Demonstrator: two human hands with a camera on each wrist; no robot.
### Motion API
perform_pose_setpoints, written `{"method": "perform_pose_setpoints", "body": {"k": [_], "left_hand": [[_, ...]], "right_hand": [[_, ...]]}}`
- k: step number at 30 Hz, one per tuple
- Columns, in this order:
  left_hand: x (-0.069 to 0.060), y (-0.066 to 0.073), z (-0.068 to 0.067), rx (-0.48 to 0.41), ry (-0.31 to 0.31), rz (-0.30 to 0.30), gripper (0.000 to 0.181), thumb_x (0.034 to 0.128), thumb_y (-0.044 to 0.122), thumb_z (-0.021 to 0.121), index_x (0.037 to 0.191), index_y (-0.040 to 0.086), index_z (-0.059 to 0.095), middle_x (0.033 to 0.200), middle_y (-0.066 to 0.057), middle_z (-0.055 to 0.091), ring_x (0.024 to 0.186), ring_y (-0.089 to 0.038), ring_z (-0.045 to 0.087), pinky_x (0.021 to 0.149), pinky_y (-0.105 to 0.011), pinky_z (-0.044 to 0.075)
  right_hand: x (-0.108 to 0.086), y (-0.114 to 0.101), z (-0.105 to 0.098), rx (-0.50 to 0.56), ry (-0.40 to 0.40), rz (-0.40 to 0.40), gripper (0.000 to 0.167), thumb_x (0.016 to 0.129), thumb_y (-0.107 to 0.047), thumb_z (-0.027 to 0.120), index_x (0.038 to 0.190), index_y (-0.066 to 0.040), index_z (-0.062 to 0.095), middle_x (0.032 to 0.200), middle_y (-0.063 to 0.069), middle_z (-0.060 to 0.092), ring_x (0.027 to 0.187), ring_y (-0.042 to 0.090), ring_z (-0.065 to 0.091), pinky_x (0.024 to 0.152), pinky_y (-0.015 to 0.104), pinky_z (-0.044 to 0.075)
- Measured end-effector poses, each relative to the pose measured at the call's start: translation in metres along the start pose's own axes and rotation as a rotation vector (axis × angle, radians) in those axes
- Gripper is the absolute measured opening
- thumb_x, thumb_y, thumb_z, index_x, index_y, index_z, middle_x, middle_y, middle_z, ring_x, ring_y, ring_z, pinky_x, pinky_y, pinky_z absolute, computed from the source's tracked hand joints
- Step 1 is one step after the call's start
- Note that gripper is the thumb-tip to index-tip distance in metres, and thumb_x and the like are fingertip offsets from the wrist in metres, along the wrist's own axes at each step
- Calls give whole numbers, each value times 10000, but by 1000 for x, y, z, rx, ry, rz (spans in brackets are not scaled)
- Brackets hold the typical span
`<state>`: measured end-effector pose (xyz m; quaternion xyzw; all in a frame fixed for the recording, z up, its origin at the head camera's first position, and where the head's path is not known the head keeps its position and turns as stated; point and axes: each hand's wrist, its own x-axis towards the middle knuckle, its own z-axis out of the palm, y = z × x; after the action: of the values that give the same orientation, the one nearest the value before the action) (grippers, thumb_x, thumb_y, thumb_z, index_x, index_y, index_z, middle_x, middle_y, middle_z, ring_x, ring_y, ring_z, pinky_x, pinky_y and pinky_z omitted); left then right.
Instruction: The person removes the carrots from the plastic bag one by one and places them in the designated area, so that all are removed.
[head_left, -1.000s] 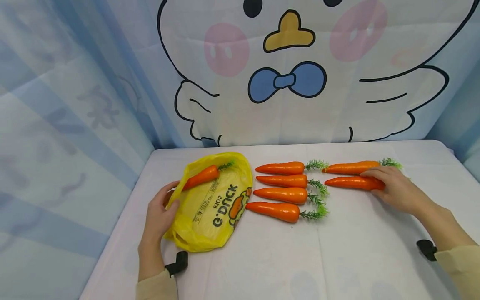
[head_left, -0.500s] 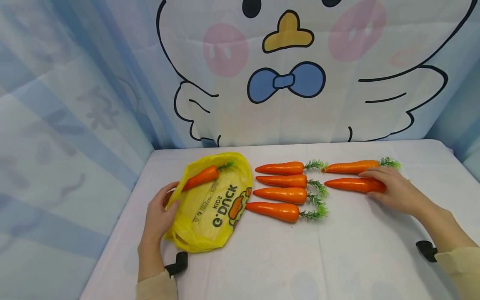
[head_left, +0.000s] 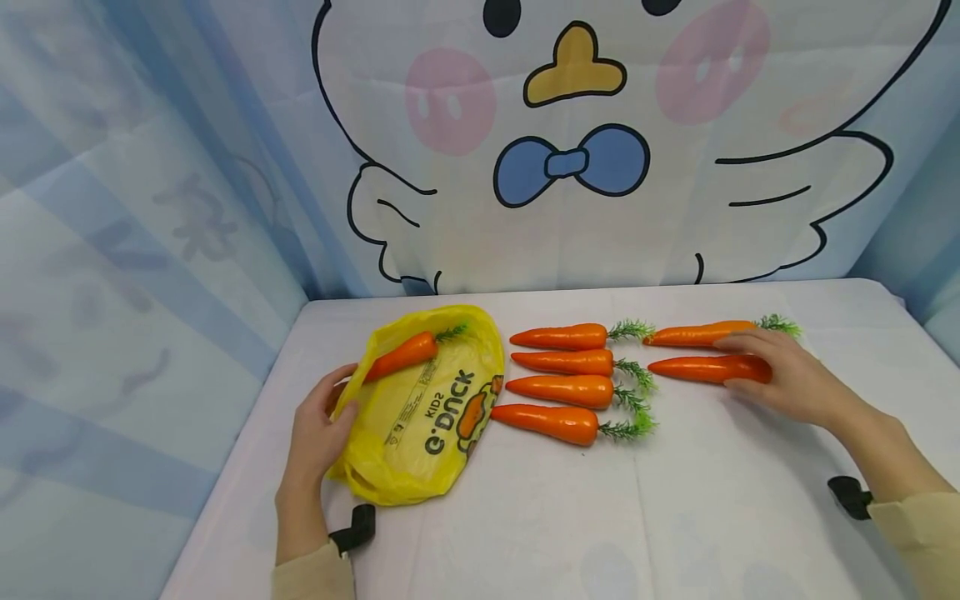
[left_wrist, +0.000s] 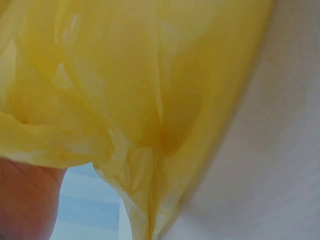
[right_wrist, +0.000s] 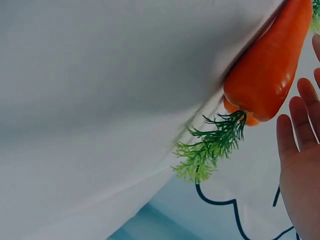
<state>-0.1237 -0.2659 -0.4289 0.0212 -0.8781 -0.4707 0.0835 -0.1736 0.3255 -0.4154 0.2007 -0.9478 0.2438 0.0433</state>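
Observation:
A yellow plastic bag (head_left: 408,450) with printed lettering lies at the left of the table, its mouth edge gripped by my left hand (head_left: 318,429). A toy carrot (head_left: 405,354) with a green top is at that opening. On the right, my right hand (head_left: 791,379) hovers over the thick end of another carrot (head_left: 701,368), hiding its leaves in the head view. Seen from the right wrist, the fingers are straight and stand beside the carrot (right_wrist: 265,70). Yellow film (left_wrist: 135,65) fills most of the left wrist view, with part of a finger or thumb at the lower left.
Several carrots (head_left: 566,392) form a column in the middle, tips to the left; the lowest tip meets the bag. One more carrot (head_left: 693,334) lies behind the one under my right hand. A white cloth covers the table (head_left: 555,533); a cartoon curtain (head_left: 577,233) hangs behind.
The carrot by my right hand has shifted slightly toward the front, and its thick end shows more. My right hand has moved a little left. My left hand and the bag look unchanged.

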Motion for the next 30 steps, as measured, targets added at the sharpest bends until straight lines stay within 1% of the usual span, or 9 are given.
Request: {"method": "perform_pose_setpoints", "body": {"k": [2, 6, 11, 16, 20, 24, 27, 30], "left_hand": [[0, 0, 0, 0, -1, -1, 507, 977, -9, 529, 1471, 96, 489, 1506, -109, 470, 1341, -328, 485, 1153, -492, 333], [-1, 0, -1, 2, 5, 6, 512, 972, -13, 527, 1472, 87, 487, 1505, -119, 469, 1340, -339, 484, 1147, -513, 336], [-1, -2, -1, -8, 16, 36, 513, 956, -45, 526, 1458, 58, 496, 1490, -136, 485, 1324, -345, 503, 1146, -517, 337], [0, -1, 0, -10, 12, 38, 510, 957, -51, 526, 1455, 52, 496, 1488, -141, 485, 1326, -352, 499, 1150, -520, 329], [0, 0, 0, -6, 9, 31, 509, 960, -45, 527, 1458, 53, 493, 1492, -138, 481, 1333, -349, 492, 1153, -512, 328], [1, 1, 1, -1, 9, 29, 509, 963, -40, 530, 1461, 60, 493, 1495, -131, 480, 1335, -343, 491, 1153, -509, 328], [2, 0, 1, -2, 9, 27, 509, 965, -39, 530, 1462, 66, 494, 1495, -128, 481, 1335, -340, 492, 1153, -507, 329], [2, -1, 1, -4, 12, 26, 508, 964, -39, 531, 1460, 71, 498, 1492, -124, 485, 1330, -335, 498, 1153, -504, 332]], "right_hand": [[3, -3, -1, 0, 8, -5, 515, 799, -31, 825, 1269, 8, 618, 1320, 264, 532, 1207, 500, 392, 925, 752, 369], [10, -11, -1, 2, 22, -41, 507, 808, -38, 819, 1270, 13, 617, 1325, 265, 530, 1212, 491, 406, 931, 736, 370], [20, -23, 0, 1, 24, -69, 502, 809, -30, 816, 1269, 11, 618, 1329, 260, 529, 1215, 487, 418, 943, 727, 368], [34, -40, -1, 4, -5, -103, 502, 826, -32, 801, 1290, 4, 613, 1352, 247, 527, 1242, 471, 421, 974, 707, 373], [47, -54, -1, 24, -20, -126, 488, 864, -78, 784, 1317, -32, 607, 1378, 220, 525, 1274, 447, 416, 993, 692, 377], [58, -69, -1, 48, -35, -130, 486, 894, -122, 768, 1345, -68, 596, 1421, 198, 498, 1314, 426, 397, 1020, 684, 366], [67, -81, 0, 65, -59, -129, 498, 905, -141, 761, 1366, -77, 582, 1449, 187, 477, 1343, 416, 377, 1049, 678, 349], [75, -92, 4, 69, -70, -146, 504, 901, -133, 764, 1367, -73, 582, 1451, 184, 482, 1345, 412, 384, 1065, 668, 348]]}}
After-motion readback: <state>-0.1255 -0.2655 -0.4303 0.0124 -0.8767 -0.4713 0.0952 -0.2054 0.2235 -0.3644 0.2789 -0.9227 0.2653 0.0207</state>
